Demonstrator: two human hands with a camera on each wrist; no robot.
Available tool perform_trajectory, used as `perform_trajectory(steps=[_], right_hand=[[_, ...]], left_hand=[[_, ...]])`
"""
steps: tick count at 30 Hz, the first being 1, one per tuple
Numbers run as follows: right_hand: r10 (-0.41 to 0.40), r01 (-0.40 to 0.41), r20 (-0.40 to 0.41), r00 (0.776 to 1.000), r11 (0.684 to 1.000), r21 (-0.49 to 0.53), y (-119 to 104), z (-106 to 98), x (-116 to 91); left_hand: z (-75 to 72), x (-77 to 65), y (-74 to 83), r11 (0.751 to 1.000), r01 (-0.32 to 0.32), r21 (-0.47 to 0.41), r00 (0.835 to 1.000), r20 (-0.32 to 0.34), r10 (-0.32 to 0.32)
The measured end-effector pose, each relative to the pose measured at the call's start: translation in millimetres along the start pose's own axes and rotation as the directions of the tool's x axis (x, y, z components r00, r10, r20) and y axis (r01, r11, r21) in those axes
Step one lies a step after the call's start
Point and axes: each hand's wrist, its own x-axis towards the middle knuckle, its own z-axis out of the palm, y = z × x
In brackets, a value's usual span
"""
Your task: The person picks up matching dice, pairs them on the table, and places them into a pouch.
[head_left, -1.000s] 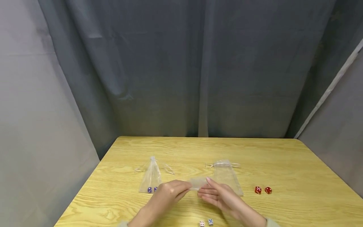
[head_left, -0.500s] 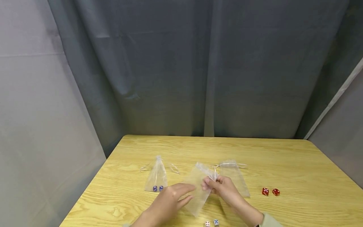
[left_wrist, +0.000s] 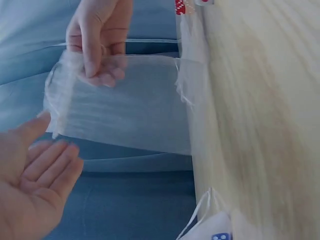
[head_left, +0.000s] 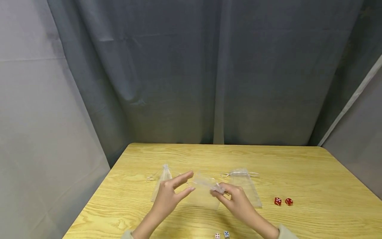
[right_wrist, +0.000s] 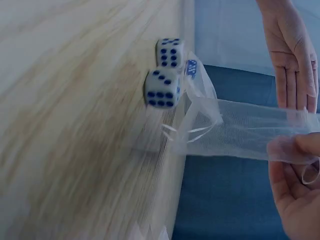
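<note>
My right hand (head_left: 238,202) pinches one top corner of a sheer white drawstring bag (head_left: 204,182), thumb against fingers. The bag hangs flat above the table, and I see no dice inside it; it stretches sideways in the left wrist view, its mouth end between the two hands. My left hand (head_left: 168,197) holds nothing, with thumb and fingers spread apart. Its fingertips are right by the bag's mouth edge in the right wrist view. Near the table's front lie two white dice, one with red pips (head_left: 217,235) and one with blue pips (head_left: 226,234).
Partly behind the left hand stands a cinched sheer bag (head_left: 165,172); a blue die (left_wrist: 221,236) shows in it in the left wrist view. Another sheer drawstring bag (head_left: 246,189) lies flat behind the right hand. Two red dice (head_left: 278,201) rest on the wooden table (head_left: 322,186) to the right.
The right hand still holds the bag, which has swung from a downward slant to a wider spread. My left hand has drawn back and up and its fingers have opened wider, now covering the blue dice.
</note>
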Motion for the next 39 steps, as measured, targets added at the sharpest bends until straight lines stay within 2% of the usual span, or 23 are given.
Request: perform_trajectory(steps=[3, 5, 7, 10, 14, 19, 23, 29, 35, 39], right_hand=[[-0.133, 0.132, -0.015, 0.991, 0.99, -0.056, 2, 1, 0], [-0.164, 0.164, -0.002, 0.986, 0.984, -0.07, 3, 1, -1], [-0.165, 0.166, 0.023, 0.986, 0.984, -0.072, 4, 1, -3], [-0.122, 0.126, 0.043, 0.992, 0.987, -0.1, 4, 0, -6], [-0.096, 0.099, 0.032, 0.995, 0.986, -0.134, 4, -7, -9], [-0.212, 0.209, -0.014, 0.977, 0.973, -0.093, 7, -14, -7], [-0.283, 0.281, -0.039, 0.958, 0.958, -0.05, 10, -14, -7], [-0.325, 0.323, -0.061, 0.944, 0.945, -0.043, 13, -11, -9], [-0.395, 0.393, -0.087, 0.915, 0.919, -0.038, 12, -9, -5], [-0.402, 0.402, -0.083, 0.912, 0.916, -0.014, 12, -6, -4]], left_hand=[[0.9, -4.2, -1.9, 1.0, -0.006, 0.009, 0.999, 0.033, 0.006], [2.6, -7.3, -3.9, 0.998, -0.048, 0.03, 0.998, 0.036, 0.047], [4.5, -10.1, -6.4, 0.995, -0.09, 0.043, 0.996, 0.028, 0.089], [6.7, -13.4, -10.2, 0.988, -0.14, 0.059, 0.99, 0.024, 0.139], [8.7, -15.5, -13.6, 0.981, -0.181, 0.069, 0.983, 0.024, 0.18], [10.5, -15.6, -17.0, 0.959, -0.267, 0.094, 0.964, 0.003, 0.268], [11.1, -15.9, -18.8, 0.934, -0.331, 0.135, 0.943, 0.017, 0.332], [11.4, -16.4, -19.5, 0.917, -0.364, 0.161, 0.931, 0.039, 0.362], [13.0, -15.1, -18.0, 0.897, -0.412, 0.162, 0.911, 0.042, 0.411], [16.0, -14.5, -17.3, 0.884, -0.432, 0.178, 0.901, 0.038, 0.432]])
